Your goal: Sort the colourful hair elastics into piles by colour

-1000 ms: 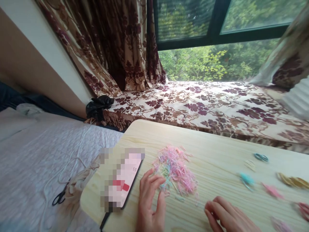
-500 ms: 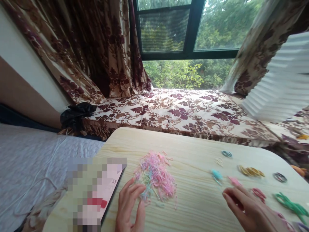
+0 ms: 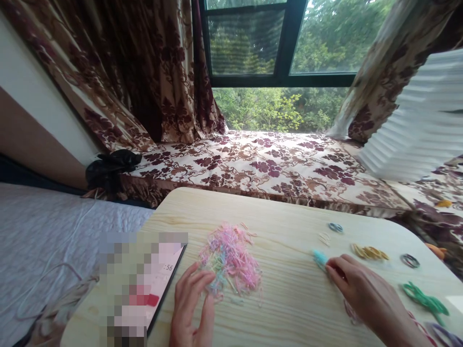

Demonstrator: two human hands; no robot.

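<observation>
My left hand (image 3: pixel 193 301) rests at the near left edge of a loose pile of thin pastel strands (image 3: pixel 240 262), mostly pink, which look like small rubber bands. Its fingers are curved and apart, and the fingertips reach the pile's pale green and blue part. My right hand (image 3: pixel 356 279) is closed in a pinch at the near right side of a small turquoise clump of similar strands (image 3: pixel 320 258). What lies between those fingertips is too small to make out. A few cream strands (image 3: pixel 324 238) lie just beyond the clump.
Around my right hand lie hair ties: grey-blue (image 3: pixel 335 227), mustard (image 3: pixel 369 252), dark (image 3: pixel 410 260) and green (image 3: pixel 426 300). A phone (image 3: pixel 168 284), partly pixelated, lies left of my left hand. Beyond the wooden table (image 3: pixel 224 205) is a flower-patterned window seat (image 3: pixel 260 166).
My right hand has moved left and away from me to the turquoise clump, and now covers the pink clump seen before. The left hand stays by the pile. The view has shifted slightly.
</observation>
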